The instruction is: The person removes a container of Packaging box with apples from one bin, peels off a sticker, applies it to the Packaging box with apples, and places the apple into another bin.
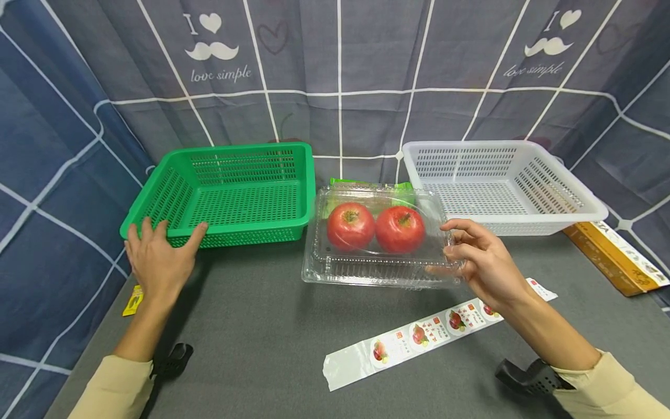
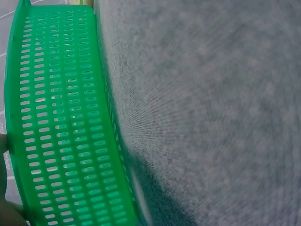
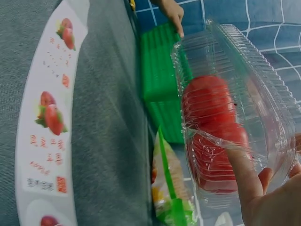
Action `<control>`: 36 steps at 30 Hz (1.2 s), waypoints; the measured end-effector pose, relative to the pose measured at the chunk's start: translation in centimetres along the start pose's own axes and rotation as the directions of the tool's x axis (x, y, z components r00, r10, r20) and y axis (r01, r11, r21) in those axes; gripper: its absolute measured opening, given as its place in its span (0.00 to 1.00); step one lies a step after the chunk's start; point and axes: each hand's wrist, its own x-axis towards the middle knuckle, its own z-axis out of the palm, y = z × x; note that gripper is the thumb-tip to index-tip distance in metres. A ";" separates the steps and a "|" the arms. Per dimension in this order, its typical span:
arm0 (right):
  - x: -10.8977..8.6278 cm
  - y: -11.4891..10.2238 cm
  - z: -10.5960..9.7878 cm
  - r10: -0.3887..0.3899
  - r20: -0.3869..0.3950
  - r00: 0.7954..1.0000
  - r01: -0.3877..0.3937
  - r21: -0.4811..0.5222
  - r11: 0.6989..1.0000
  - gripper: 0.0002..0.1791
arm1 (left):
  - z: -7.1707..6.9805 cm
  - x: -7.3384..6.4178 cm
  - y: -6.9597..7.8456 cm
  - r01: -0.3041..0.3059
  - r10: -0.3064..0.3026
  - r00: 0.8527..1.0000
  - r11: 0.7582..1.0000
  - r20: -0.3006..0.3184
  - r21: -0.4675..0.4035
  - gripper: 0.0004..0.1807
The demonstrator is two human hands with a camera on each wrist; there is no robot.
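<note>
My right hand (image 1: 484,262) grips the right edge of a clear plastic clamshell box (image 1: 377,270), with thumb and fingers on the rim. Two red apples (image 1: 350,226) sit side by side inside it. In the right wrist view the box (image 3: 263,89) is tilted, its lid over the apples (image 3: 209,101). At the left, my left hand (image 1: 159,259) rests with spread fingers on the front rim of a green plastic basket (image 1: 246,230). Only bits of its fingers show at the edge of the left wrist view, beside the basket's slotted wall (image 2: 61,117).
A white basket (image 1: 502,224) stands at the back right, near an orange-brown carton (image 1: 612,259). Behind the box lies a green-edged bag (image 3: 171,183), partly hidden. A strip of fruit stickers (image 1: 408,343) lies in front. A small yellow packet (image 1: 133,301) is by the left wrist.
</note>
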 end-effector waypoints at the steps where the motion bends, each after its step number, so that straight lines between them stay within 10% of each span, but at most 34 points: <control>1: -0.1 0.1 -0.2 0.001 0.001 1.000 -0.001 -0.004 1.000 0.20 | 0.0 0.0 0.0 0.001 -0.001 1.000 1.000 0.000 -0.001 0.51; 16: -1.3 1.8 -0.6 0.039 -0.028 0.999 -0.043 -0.166 0.985 0.23 | 0.0 -0.1 0.0 0.003 -0.003 1.000 1.000 0.004 -0.005 0.51; 36: -0.8 3.3 -0.8 0.119 0.018 0.993 -0.116 -0.130 0.985 0.20 | -0.1 -0.1 0.0 -0.010 0.010 1.000 1.000 0.001 -0.006 0.51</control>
